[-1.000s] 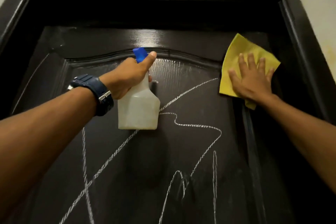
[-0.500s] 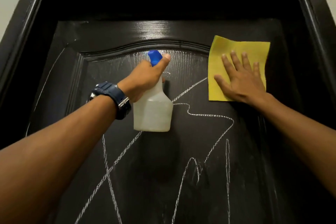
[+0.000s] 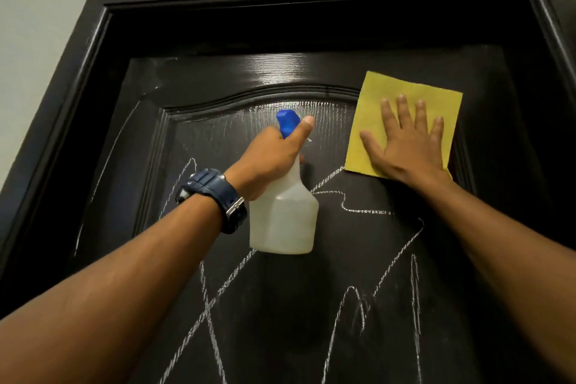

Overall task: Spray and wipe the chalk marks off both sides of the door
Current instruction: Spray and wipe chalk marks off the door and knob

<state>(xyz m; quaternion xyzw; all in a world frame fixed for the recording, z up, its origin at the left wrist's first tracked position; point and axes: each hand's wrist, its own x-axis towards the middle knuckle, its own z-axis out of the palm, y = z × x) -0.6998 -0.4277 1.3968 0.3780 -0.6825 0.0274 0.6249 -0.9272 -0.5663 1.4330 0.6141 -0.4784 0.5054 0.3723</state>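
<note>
Now hands [image 3: 270,156] on bottle [image 3: 283,218], cloth [image 3: 405,109]

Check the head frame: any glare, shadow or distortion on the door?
Head view: bright glare on the glossy black wooden door above the arched panel; white translucent spray bottle with blue nozzle casts a soft shadow below it; wide-angle lens bends the black door frame; white chalk marks stay sharp.

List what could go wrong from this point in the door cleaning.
1. The right hand presses the yellow cloth flat at the panel's upper right, while most chalk marks run lower and to the left; they may get missed.
2. The left hand holds the spray bottle close to the door, so spray could pool and drip.
3. Wet chalk may smear rather than lift.
</note>
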